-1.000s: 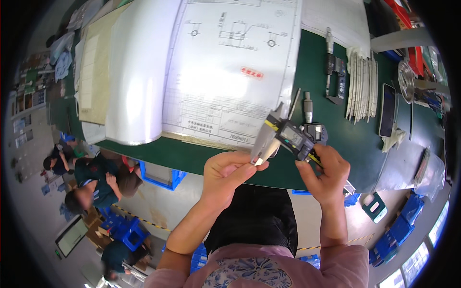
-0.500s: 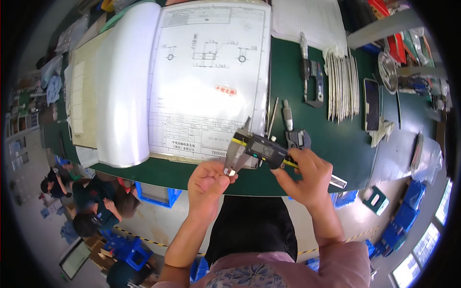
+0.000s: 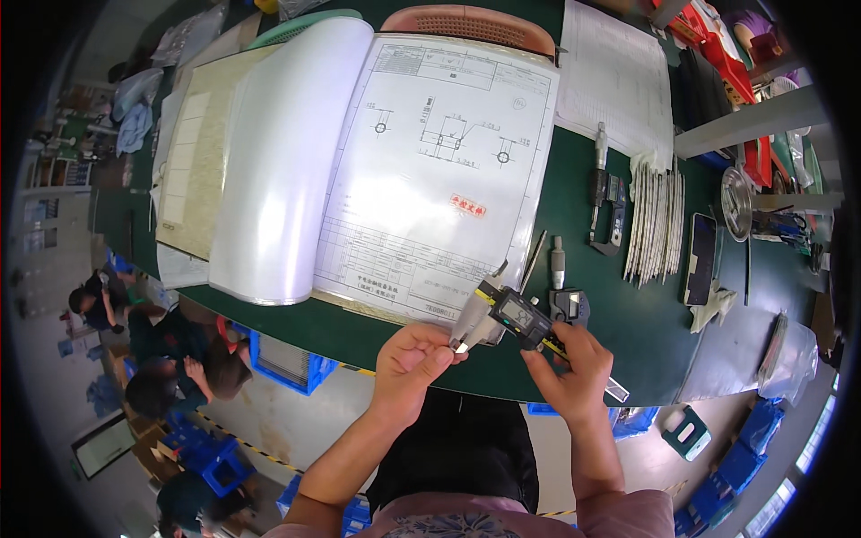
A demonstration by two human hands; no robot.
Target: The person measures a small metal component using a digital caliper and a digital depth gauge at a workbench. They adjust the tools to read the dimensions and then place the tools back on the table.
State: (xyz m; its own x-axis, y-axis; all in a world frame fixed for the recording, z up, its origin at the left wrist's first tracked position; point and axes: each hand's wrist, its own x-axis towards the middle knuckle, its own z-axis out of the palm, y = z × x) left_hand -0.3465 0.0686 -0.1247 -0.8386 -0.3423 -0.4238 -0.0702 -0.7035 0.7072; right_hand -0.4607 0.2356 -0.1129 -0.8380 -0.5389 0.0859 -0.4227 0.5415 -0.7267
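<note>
My right hand [image 3: 574, 369] is closed round the beam of a digital caliper [image 3: 525, 321], thumb underneath, near the table's front edge. The jaws point to the left. In the pinched thumb and fingers of my left hand [image 3: 408, 369] is a small shiny metal part [image 3: 459, 347], held at the caliper's jaws. Its exact shape is too small to make out, and I cannot tell whether both jaws touch it. Just behind the hands lies an open binder page with a technical drawing [image 3: 430, 179] in a clear sleeve.
Right of the drawing lie a micrometer [image 3: 569, 300], another micrometer [image 3: 608, 211], a row of thin pale strips [image 3: 655, 224] and a phone [image 3: 701, 260]. A metal dish [image 3: 736, 204] stands farther right. Blue crates [image 3: 287, 363] are below the table; other people [image 3: 184, 359] sit at left.
The whole view has shifted, so the table and drawing appear lower and farther right. Both hands keep their hold on the caliper and the small part.
</note>
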